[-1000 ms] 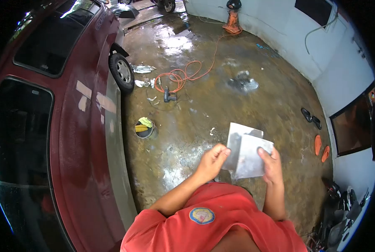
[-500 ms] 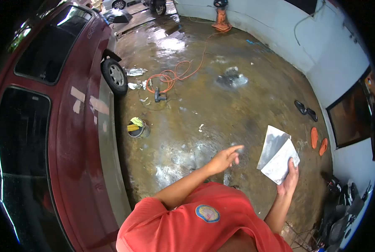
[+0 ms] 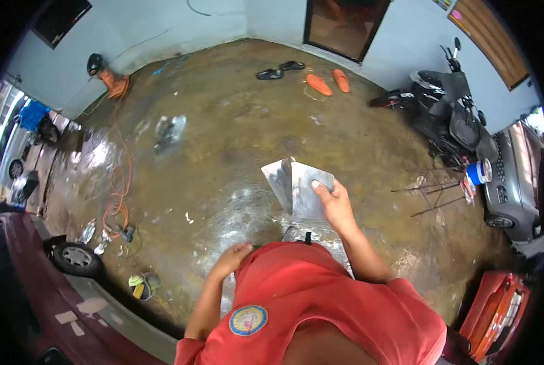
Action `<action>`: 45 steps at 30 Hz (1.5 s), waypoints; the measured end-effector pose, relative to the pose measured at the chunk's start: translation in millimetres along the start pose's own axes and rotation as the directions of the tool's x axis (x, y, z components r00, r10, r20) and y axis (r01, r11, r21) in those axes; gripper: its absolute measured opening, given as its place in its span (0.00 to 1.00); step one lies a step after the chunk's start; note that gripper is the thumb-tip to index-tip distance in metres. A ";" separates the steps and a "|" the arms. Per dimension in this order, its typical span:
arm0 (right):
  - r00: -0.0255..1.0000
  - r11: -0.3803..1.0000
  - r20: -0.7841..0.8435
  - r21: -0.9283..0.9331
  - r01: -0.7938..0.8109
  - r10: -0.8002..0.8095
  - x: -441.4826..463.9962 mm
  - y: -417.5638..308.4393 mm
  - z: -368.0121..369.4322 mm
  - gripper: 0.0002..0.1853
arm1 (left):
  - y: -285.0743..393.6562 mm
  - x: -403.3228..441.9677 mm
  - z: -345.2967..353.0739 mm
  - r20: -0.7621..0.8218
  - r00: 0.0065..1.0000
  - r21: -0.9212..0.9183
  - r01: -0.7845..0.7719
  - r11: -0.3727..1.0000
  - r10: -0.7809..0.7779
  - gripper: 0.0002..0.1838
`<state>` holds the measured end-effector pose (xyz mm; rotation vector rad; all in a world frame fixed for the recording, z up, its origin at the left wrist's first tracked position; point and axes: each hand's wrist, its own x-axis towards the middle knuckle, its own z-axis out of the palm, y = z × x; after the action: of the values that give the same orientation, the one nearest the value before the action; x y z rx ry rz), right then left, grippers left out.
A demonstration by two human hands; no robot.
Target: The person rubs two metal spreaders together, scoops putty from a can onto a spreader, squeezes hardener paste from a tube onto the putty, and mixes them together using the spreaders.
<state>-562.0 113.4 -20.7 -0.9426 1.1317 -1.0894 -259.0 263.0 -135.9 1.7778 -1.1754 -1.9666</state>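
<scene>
My right hand (image 3: pixel 336 204) pinches a light grey sheet (image 3: pixel 308 201), its thumb lying across the face. Fanned out to the left of it is a second flat sheet (image 3: pixel 279 182), white with dark grey smudges; both are in the same grip. The sheets are held up in front of my body, over the wet floor. Beside the left edge of my red shirt (image 3: pixel 326 286), at the waist, is my left hand (image 3: pixel 230 260). Its fingers look curled in against the shirt, and anything they might hold is hidden.
A maroon van (image 3: pixel 25 286) with pale patches stands left, near a bucket (image 3: pixel 147 285) and an orange hose (image 3: pixel 121 201). Black shoes (image 3: pixel 270 74) and orange slippers (image 3: pixel 319 84) lie by the doorway. A motorcycle (image 3: pixel 445 109) and a metal stand (image 3: pixel 430 191) are at right.
My view has turned right, bringing the motorcycle and metal stand into sight. My left hand has dropped from pointing in front of me to my waist. My right hand still holds both sheets.
</scene>
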 end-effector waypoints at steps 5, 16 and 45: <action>0.991 0.993 -0.069 -0.052 0.109 -0.112 -1.7 22.8 -22.0 0.13 | 281.1 -103.9 32.3 0.074 0.504 -0.051 -0.860 0.508 0.860 0.32; 0.994 0.995 0.111 -0.102 0.005 0.006 -6.1 53.1 49.4 0.14 | 368.3 -195.3 64.2 0.072 0.040 0.084 -0.996 0.034 0.997 0.19; -0.213 0.535 0.862 -0.460 -0.709 0.460 -348.0 195.6 610.5 0.27 | -297.3 -392.4 -111.9 -0.908 -0.042 -0.116 -0.930 0.347 -0.416 0.35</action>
<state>45.5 517.2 -20.7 -0.5151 0.1449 0.4053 31.2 667.0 -49.9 1.2166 0.1352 -0.1767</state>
